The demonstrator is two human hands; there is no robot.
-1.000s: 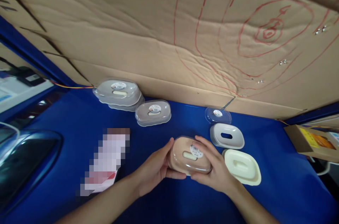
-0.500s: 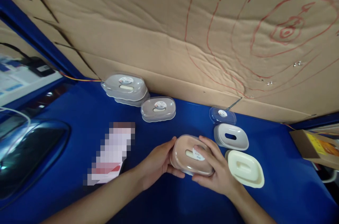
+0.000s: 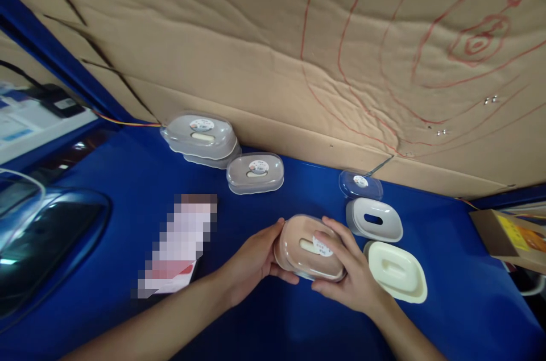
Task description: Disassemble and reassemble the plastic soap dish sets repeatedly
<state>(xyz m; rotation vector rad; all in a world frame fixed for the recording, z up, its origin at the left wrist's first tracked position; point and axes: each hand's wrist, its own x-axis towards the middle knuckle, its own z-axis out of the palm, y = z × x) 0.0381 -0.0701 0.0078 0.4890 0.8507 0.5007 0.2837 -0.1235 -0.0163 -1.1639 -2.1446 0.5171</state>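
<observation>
Between my two hands is a peach-coloured soap box with a clear lid, a pale slot in its middle and a round white sticker. My left hand grips its left end, thumb at the upper edge and fingers beneath. Wrapped round the right end is my right hand, with fingers over the lid and sticker. Close by on the right lie a cream soap dish base with a raised middle, a grey-white tray with an oval hole, and a loose clear lid with a sticker.
Stacked grey lidded soap boxes stand at the back left, with another grey soap box beside them. A blurred pinkish-white packet lies left of my hands. Cardboard walls the back. A dark screen device sits at far left.
The view has shifted slightly. Both hands keep hold of the peach soap box in nearly the same pose; nothing else has visibly moved.
</observation>
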